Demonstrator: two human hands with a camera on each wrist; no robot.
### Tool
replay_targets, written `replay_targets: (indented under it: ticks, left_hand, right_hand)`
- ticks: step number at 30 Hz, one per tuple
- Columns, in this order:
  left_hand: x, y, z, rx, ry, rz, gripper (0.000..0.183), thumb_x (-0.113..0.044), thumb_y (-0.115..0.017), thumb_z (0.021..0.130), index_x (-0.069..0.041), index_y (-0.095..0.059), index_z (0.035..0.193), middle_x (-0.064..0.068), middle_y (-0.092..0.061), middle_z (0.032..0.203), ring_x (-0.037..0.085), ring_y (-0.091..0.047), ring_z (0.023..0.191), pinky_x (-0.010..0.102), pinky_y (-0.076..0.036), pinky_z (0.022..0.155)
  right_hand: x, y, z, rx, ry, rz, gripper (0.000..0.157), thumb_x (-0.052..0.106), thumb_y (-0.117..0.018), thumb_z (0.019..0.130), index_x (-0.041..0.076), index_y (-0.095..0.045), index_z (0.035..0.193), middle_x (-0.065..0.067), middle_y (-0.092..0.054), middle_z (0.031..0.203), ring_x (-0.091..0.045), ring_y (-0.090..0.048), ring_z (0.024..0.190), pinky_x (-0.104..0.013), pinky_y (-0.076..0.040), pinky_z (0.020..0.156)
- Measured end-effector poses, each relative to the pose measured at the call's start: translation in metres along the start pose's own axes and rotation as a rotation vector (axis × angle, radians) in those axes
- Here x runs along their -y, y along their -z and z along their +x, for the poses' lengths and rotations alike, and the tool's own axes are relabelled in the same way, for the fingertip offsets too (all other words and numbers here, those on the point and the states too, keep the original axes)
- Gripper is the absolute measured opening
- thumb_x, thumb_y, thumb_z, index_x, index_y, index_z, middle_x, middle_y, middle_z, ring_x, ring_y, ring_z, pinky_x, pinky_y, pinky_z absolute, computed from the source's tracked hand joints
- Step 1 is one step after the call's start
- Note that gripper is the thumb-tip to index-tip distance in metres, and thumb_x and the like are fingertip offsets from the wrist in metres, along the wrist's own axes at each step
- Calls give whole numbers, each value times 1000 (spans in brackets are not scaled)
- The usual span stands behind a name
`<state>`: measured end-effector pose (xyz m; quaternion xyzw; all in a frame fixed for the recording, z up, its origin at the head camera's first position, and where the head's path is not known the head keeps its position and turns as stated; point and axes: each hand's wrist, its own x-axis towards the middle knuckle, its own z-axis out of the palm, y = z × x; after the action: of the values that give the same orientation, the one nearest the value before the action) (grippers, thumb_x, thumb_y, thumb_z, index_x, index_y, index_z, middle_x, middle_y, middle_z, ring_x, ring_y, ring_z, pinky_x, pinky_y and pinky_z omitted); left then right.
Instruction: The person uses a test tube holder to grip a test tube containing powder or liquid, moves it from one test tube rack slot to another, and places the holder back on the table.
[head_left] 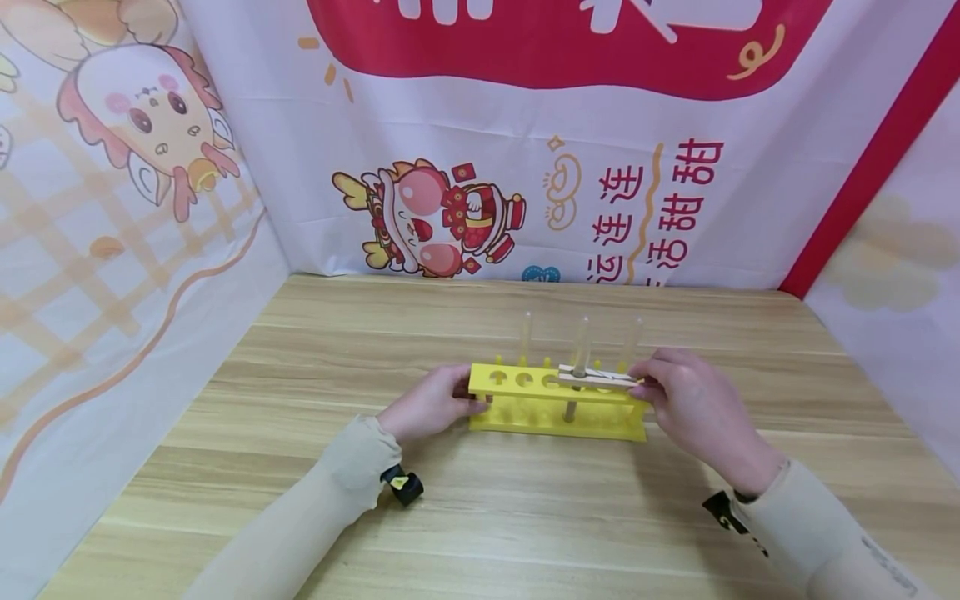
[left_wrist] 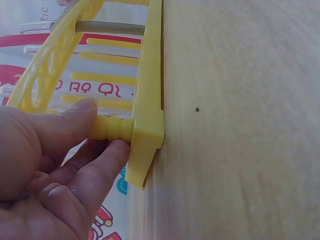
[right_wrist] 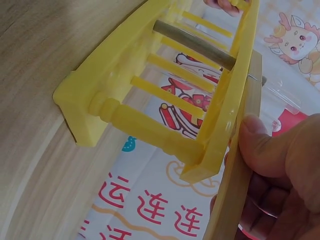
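A yellow test tube rack (head_left: 558, 431) stands on the wooden table. My left hand (head_left: 431, 404) pinches the rack's left end post (left_wrist: 111, 128) between thumb and fingers. At the rack's right end, my right hand (head_left: 701, 408) grips a wooden test tube clamp (head_left: 598, 379), its thumb on the wood in the right wrist view. The clamp lies just above the top plate, its far end around a test tube (head_left: 582, 337). That tube stands through a rack hole and holds greyish-brown contents (right_wrist: 195, 44). My right fingertips are partly hidden behind the clamp in the head view.
Two clear, empty-looking test tubes, one at the left (head_left: 527, 332) and one at the right (head_left: 634, 337), stand over pegs along the rack's back. Behind the table (head_left: 360, 333) hangs a printed cloth (head_left: 450, 108), with more cloth at both sides.
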<state>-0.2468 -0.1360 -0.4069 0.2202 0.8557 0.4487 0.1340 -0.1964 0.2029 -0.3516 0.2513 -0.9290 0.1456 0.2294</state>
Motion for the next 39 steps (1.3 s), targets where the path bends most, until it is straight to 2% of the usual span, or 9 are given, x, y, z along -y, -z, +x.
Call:
replay_targets:
  ticks: [6, 19, 33, 39]
  left_hand:
    - [0, -1, 1, 0, -10, 0, 30, -8, -70, 93, -17, -65, 122, -5, -67, 115, 11, -62, 102, 32, -52, 90]
    - [1, -1, 0, -4, -7, 3, 30, -9, -70, 93, -17, -65, 121, -4, -67, 115, 11, -62, 102, 32, -52, 91]
    - [1, 0, -1, -3, 0, 0, 30, -9, -70, 93, -17, -64, 122, -4, -66, 116, 11, -62, 102, 32, -52, 91]
    - [1, 0, -1, 1, -6, -5, 30, -9, -70, 93, -18, -64, 122, -4, -66, 116, 11, -62, 102, 33, -52, 92]
  right_hand:
    - [1, -1, -1, 9, -20, -4, 13, 1, -82, 78, 4, -75, 89, -2, -65, 80, -22, -61, 74, -44, -55, 64]
    - [4, 0, 1, -37, -7, -4, 11, 1, -82, 77, 4, -75, 85, -3, -66, 79, -23, -63, 72, -45, -55, 63]
    - [7, 16, 9, -94, 15, -36, 12, 0, -84, 74, 3, -74, 80, -1, -61, 73, -23, -61, 67, -44, -54, 58]
    - [9, 27, 15, -68, -10, -37, 12, 1, -84, 75, 2, -75, 83, -4, -64, 76, -24, -63, 67, -45, -56, 60]
